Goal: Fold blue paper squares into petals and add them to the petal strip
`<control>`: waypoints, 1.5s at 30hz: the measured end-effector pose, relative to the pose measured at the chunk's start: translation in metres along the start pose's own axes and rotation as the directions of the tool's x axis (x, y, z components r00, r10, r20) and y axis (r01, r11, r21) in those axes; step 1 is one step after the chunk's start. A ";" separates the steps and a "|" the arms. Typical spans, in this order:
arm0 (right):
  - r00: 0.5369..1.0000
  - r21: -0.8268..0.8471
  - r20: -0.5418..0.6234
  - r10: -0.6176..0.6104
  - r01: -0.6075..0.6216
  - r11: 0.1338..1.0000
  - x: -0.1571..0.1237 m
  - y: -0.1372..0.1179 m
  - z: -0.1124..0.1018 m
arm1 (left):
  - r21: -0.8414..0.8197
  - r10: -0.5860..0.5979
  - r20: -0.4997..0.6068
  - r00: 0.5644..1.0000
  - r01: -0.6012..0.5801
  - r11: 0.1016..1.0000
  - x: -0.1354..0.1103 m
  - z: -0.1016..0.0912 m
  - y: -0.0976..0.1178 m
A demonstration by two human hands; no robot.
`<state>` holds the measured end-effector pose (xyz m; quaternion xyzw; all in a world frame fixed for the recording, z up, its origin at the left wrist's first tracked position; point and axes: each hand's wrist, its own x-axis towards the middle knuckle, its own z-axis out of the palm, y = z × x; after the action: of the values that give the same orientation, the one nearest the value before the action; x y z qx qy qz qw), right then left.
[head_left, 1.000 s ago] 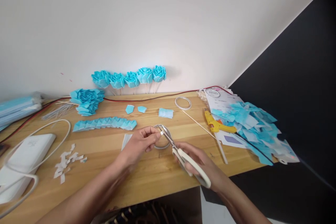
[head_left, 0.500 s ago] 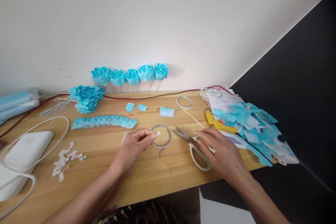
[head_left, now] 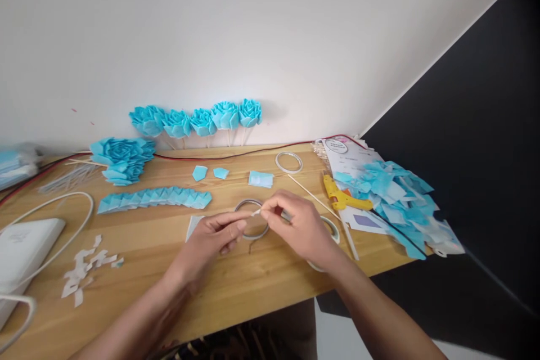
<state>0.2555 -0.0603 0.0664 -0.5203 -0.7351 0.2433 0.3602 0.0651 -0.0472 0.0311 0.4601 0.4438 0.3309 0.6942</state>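
Note:
My left hand and my right hand meet over the wooden table. Both pinch a small white piece of tape between their fingertips. Just under them lies a roll of double-sided tape flat on the wood. White-handled scissors lie on the table, mostly hidden behind my right hand. A folded strip of blue petals lies to the left of my hands.
Blue paper roses lean on the wall; another rose lies at the left. A yellow glue gun, blue paper scraps, a second tape ring, a wooden skewer, white backing bits and a white device surround them.
My right hand cut with the scissors, laid them on the table, then came back to pinch the tape piece held in my left fingers. The view shifted slightly right.

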 end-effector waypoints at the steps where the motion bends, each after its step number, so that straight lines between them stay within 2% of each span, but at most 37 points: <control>1: 0.999 0.011 -0.016 0.032 -0.032 0.999 0.003 0.004 -0.006 | -0.049 -0.031 0.008 0.999 0.031 0.998 0.000 -0.001 0.000; 4: 0.973 0.062 -0.095 0.210 -0.205 0.977 0.010 0.023 -0.024 | -0.141 -0.029 -0.059 0.998 0.020 0.990 0.001 -0.007 0.000; 6: 0.958 0.083 -0.047 0.284 -0.280 0.956 0.011 0.041 -0.030 | -0.136 0.007 -0.094 0.996 -0.020 0.990 0.001 -0.010 0.000; 7: 0.954 0.066 0.020 0.299 -0.299 0.952 0.011 0.050 -0.031 | -0.123 0.020 -0.087 0.996 -0.031 0.992 0.001 -0.011 0.000; 9: 0.947 -0.008 0.064 0.314 -0.314 0.949 0.008 0.065 -0.029 | -0.081 0.036 -0.048 0.998 -0.040 0.996 0.002 -0.011 -0.002; 13: 0.955 -0.107 0.021 0.295 -0.291 0.951 0.003 0.084 -0.018 | 0.095 0.073 -0.038 0.997 -0.069 0.993 0.002 -0.011 -0.003; 18: 0.952 -0.154 -0.001 0.307 -0.303 0.940 0.003 0.085 -0.011 | 0.341 0.146 -0.034 0.989 -0.126 0.931 0.000 -0.005 0.008; 23: 0.941 -0.199 0.000 0.339 -0.332 0.922 0.006 0.083 -0.008 | 0.454 0.175 0.013 0.984 -0.162 0.876 0.001 -0.002 0.008; 26: 0.933 -0.217 -0.013 0.358 -0.353 0.910 0.007 0.084 -0.006 | 0.474 0.200 0.029 0.979 -0.189 0.860 0.003 -0.003 0.005; 38: 0.948 -0.342 -0.119 0.297 -0.319 0.884 0.007 0.087 0.007 | 0.465 0.226 -0.006 0.974 -0.197 0.863 0.004 -0.003 0.003; 45: 0.933 -0.293 -0.145 0.331 -0.360 0.886 0.005 0.090 0.007 | 0.593 0.316 0.023 0.948 -0.268 0.760 0.004 -0.007 -0.004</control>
<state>0.3022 -0.0244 -0.0026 -0.7039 -0.6429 0.1591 0.2565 0.0605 -0.0424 0.0247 0.7022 0.4741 0.2990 0.4390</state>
